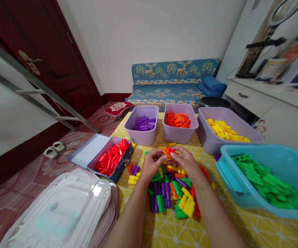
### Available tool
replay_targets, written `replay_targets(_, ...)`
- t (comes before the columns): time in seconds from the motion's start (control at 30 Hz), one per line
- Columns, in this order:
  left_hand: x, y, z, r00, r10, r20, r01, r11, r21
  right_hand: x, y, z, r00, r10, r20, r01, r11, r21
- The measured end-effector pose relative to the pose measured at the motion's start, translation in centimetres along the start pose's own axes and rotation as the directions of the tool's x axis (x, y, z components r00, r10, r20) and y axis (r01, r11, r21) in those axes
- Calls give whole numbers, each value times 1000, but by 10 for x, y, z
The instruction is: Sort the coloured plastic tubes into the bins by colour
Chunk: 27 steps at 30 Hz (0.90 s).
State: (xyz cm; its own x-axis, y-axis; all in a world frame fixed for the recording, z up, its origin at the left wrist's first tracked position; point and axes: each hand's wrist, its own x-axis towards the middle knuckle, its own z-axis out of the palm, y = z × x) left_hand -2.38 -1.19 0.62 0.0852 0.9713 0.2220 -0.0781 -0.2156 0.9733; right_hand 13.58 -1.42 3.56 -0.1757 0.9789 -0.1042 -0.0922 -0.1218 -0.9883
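Observation:
My left hand (pixel 152 162) and my right hand (pixel 186 161) come together above a mixed pile. Between their closed fingertips sit small plastic tube pieces, an orange one (pixel 166 152) on the left and a red one (pixel 172 150) on the right. Whether they are joined cannot be made out. Under my hands lie loose purple pieces (pixel 167 195), green pieces (pixel 160 203) and yellow pieces (pixel 187 205), with some orange and red among them. My forearms hide part of the pile.
Sorted pieces fill a purple-piece bin (pixel 141 137), an orange-piece bin (pixel 180 135), a yellow-piece bin (pixel 208 137) and a turquoise green-piece bin (pixel 262 151). Left stand an open tin (pixel 124 164) of red pieces and stacked lids (pixel 61 206). The tablecloth (pixel 164 234) is yellow.

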Motion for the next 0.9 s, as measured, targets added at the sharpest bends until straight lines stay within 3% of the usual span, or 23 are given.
replay_targets(0.37,1,7,0,998,-62,7,63,997,-47,-2,-1,4,998,10,-62,-11,1000,-18)
replay_targets(0.9,-1,10,0,995,-95,36,99,989,-112,-1,-1,0,999,4,-36,-4,1000,8)
